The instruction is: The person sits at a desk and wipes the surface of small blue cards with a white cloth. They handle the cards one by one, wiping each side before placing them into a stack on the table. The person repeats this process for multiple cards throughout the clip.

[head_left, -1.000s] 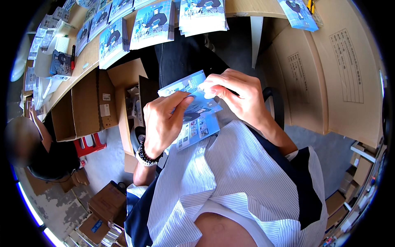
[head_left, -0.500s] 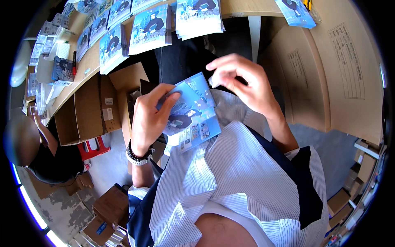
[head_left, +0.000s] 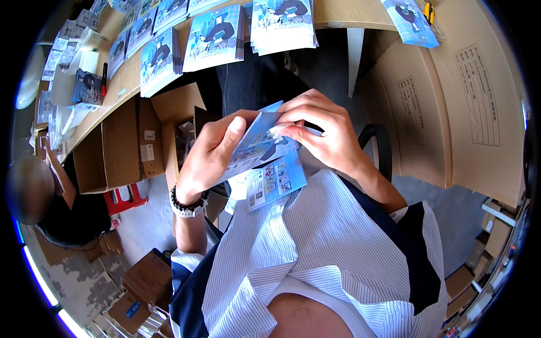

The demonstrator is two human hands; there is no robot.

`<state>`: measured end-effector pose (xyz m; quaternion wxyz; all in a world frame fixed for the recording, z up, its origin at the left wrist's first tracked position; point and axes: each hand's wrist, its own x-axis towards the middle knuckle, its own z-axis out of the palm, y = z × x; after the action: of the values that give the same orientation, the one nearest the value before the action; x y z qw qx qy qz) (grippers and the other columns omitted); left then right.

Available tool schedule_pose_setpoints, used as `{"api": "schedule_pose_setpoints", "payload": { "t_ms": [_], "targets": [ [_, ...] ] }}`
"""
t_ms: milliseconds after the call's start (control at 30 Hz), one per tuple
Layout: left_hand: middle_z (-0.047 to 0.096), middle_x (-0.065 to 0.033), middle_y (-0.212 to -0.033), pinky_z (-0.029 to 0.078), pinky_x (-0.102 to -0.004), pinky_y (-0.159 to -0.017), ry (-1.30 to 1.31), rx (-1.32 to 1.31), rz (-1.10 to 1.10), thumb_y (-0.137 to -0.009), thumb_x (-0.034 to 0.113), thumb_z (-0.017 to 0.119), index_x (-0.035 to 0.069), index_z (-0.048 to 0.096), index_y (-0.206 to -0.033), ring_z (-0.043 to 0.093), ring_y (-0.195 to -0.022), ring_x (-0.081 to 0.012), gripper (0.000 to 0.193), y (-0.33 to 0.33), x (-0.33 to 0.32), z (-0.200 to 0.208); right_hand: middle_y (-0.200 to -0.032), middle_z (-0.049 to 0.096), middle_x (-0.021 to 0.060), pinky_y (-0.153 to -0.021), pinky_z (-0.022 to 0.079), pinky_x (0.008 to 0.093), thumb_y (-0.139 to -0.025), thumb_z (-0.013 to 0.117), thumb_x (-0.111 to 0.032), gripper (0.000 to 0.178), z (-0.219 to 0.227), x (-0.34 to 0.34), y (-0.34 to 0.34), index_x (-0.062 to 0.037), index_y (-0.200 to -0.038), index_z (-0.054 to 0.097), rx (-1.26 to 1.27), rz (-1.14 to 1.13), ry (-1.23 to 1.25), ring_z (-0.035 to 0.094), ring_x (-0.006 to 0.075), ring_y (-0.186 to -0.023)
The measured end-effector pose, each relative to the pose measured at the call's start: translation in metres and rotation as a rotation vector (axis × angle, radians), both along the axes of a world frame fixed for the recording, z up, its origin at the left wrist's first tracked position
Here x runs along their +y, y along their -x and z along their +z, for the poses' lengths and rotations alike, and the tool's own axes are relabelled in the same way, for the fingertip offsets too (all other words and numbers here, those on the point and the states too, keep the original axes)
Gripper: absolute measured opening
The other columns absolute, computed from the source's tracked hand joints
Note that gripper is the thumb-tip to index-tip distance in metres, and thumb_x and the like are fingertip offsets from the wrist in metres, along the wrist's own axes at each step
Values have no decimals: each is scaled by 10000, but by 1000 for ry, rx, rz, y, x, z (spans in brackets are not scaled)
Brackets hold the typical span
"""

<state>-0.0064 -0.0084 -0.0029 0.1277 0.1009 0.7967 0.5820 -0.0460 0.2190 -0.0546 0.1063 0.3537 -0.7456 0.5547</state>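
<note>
In front of my chest is a thin blue illustrated book (head_left: 248, 149), tilted, with its cover partly lifted. My left hand (head_left: 211, 149) is closed on its left side, thumb on top. My right hand (head_left: 321, 127) is curled at the upper right corner, its fingers gripping the edge. A small whitish bit (head_left: 277, 130) shows at the right fingertips; what it is I cannot make out. Below the lifted part, a blue panel (head_left: 276, 181) with small pictures and a barcode rests against my striped shirt.
Stacks of similar blue books (head_left: 214, 36) line the wooden table (head_left: 332, 14) ahead. A red marker (head_left: 104, 79) lies at its left. An open cardboard box (head_left: 121, 149) stands below, large cartons (head_left: 417, 107) at right. Another person (head_left: 70, 197) sits at far left beside a red stool (head_left: 132, 195).
My right hand has moved left and down onto the book's upper corner. The book's cover has lifted and separated from the panel beneath it.
</note>
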Motion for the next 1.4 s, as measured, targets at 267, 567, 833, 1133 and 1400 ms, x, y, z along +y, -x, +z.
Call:
{"api": "schedule_pose_setpoints", "payload": {
  "t_ms": [267,567,833,1133,1400],
  "targets": [
    [733,-121,-813,522,-270,-612,387,311,160,-902,105,728,-4,710,-1028,711,-676,-175,167,3,7,20,-1004,730,69,-598,543,241,-871,774,-112,161,-2,-2,-10,-37,-1008,734,-258,32,47,687,165,-891],
    [740,-122,-767,519,-251,-562,276,289,148,-887,70,725,1,764,-990,714,-634,-155,130,2,10,7,-958,747,94,-654,596,265,-932,696,-60,167,29,-6,9,-8,-1089,717,-280,34,158,739,170,-858],
    [743,-112,-758,509,-244,-555,199,253,194,-882,77,734,-5,770,-961,696,-607,-147,120,3,9,-1,-896,715,121,-652,584,288,-874,732,-22,220,25,-8,11,7,-1091,709,-101,15,15,726,228,-795],
    [751,-125,-792,552,-255,-605,207,235,193,-880,76,730,-7,772,-972,720,-643,-173,131,0,16,-14,-897,716,127,-644,589,278,-883,732,-44,237,1,8,-5,22,-1110,714,-165,-34,-43,721,231,-754],
    [743,-129,-783,530,-250,-596,246,199,158,-868,63,735,-14,763,-968,713,-642,-167,130,2,21,-4,-929,742,121,-682,597,264,-902,728,-68,209,2,12,-4,21,-1091,718,-307,10,56,740,199,-812]
  ]
}}
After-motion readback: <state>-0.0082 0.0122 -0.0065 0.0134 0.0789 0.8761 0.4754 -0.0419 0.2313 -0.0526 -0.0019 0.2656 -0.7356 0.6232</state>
